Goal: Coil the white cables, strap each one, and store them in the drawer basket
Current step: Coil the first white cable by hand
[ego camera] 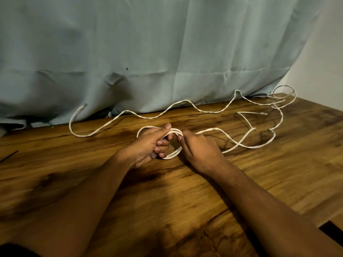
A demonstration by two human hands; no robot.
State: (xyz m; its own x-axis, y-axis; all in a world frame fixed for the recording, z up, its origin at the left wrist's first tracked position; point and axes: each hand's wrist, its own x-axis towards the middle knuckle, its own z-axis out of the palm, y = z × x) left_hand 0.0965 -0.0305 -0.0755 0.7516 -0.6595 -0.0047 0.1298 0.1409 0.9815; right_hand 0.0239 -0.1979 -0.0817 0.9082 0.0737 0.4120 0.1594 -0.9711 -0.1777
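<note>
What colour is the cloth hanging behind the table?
The cloth is a pale blue-grey, plain with creases, seen in the head view.

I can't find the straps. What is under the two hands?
Only loops of white cable show there, held by the left hand and the right hand over the wooden table. Nothing else shows, but the palms cover the table beneath them.

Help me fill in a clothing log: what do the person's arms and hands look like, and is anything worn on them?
The left forearm and right forearm are bare as far as the picture shows, with no sleeves. The left hand and right hand have no gloves, and no rings, watch or bracelets show. The nails that show look short.
</note>
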